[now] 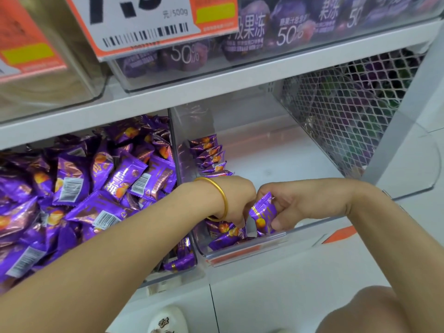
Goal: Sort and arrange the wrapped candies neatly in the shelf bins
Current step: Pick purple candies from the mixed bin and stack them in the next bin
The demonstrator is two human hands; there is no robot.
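Observation:
Purple wrapped candies with an orange spot fill the left clear bin (185, 267) in a loose heap (91, 188). The right clear bin (245, 251) holds a neat upright row of the same candies (211, 155) along its left wall and a few more (223, 234) at its front. My left hand (236, 200), with a gold bangle on the wrist, reaches down into the right bin's front, fingers curled onto the candies there; its fingertips are hidden. My right hand (295, 207) pinches one purple candy (263, 213) just above the bin's front edge.
The upper shelf carries a clear bin of purple jelly packs (264, 32) and an orange price tag (149, 22). A wire mesh basket (348, 116) stands to the right of the bins. My knee (374, 311) and a shoe (168, 320) show at the bottom.

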